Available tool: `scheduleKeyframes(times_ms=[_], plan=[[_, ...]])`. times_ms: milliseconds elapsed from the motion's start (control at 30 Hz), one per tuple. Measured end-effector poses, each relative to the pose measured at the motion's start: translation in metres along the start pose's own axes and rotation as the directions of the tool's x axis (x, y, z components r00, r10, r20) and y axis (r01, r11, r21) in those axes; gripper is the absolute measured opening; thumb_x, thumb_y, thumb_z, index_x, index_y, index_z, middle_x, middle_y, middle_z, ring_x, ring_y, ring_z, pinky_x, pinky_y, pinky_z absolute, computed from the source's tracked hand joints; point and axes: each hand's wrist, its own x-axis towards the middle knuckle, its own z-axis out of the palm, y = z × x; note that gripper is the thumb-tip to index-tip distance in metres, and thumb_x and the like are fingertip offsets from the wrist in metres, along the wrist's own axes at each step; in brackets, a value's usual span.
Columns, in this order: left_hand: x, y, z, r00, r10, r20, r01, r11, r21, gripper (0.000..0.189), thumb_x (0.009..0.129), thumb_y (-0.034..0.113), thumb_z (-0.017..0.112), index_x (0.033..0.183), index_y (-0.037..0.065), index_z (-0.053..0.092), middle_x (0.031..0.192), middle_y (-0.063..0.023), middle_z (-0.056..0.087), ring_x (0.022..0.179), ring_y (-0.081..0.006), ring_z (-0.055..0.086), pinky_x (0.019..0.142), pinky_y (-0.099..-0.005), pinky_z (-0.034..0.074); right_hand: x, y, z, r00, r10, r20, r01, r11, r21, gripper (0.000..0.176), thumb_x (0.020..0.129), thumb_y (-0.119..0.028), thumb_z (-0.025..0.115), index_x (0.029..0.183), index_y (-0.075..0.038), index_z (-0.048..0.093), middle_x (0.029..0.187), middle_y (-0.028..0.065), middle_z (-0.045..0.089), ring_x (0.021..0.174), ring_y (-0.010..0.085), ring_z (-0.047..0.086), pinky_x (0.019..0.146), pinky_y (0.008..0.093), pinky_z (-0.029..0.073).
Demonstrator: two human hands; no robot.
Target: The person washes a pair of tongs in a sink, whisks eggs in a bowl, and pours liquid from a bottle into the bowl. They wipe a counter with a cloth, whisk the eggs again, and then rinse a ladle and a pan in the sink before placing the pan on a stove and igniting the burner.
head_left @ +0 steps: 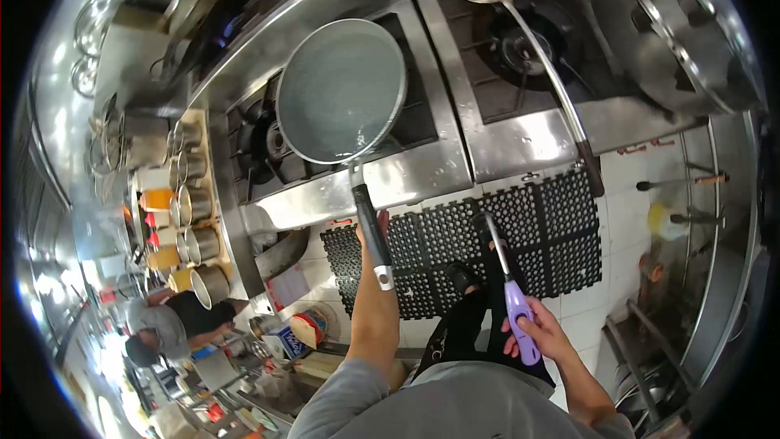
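Note:
My right hand is wrapped round a purple long-necked lighter, whose metal tube points up toward the stove front, over the floor mat. A large frying pan with a grey, wet-looking inside sits on the left stove. Its black handle sticks out over the stove's front edge. Behind and below that handle is my left hand, at the front of the stove. The handle hides most of its fingers, so what it touches cannot be made out.
A long ladle lies across the right stove, its handle overhanging the front. A big metal pot stands at far right. Metal containers line the left side. A person is at lower left. Black perforated mats cover the floor.

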Motion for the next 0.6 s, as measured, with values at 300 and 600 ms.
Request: scheduleKeyframes(times_ms=[300,600], plan=[[0.004,0.014,0.007,0.965,-0.160,0.206,0.231,0.892,-0.388,0.061,0.090,0.065,0.039,0.096,0.006,0.055,0.103,-0.0066,0.057,0.092,-0.0223,0.058,0.087,-0.0398,0.049,0.092,-0.099,0.056,0.983,-0.068,0.170,0.054,0.995,0.085,0.049,0.096,-0.021,0.046,0.138,0.000,0.030,0.088,0.0127,0.058,0.056,0.0207,0.062,0.045,0.0308,0.050],[-0.136,0.009,-0.009,0.921,-0.390,-0.006,0.383,0.901,0.203,0.065,0.093,0.061,0.041,0.108,-0.001,0.055,0.099,-0.0118,0.059,0.097,-0.0271,0.059,0.081,-0.0401,0.052,0.269,-0.178,0.111,0.997,0.072,0.027,-0.077,0.956,0.284,0.017,0.084,-0.008,0.050,0.096,0.004,0.047,0.083,0.0199,0.056,0.066,0.0281,0.062,0.054,0.0385,0.058]])
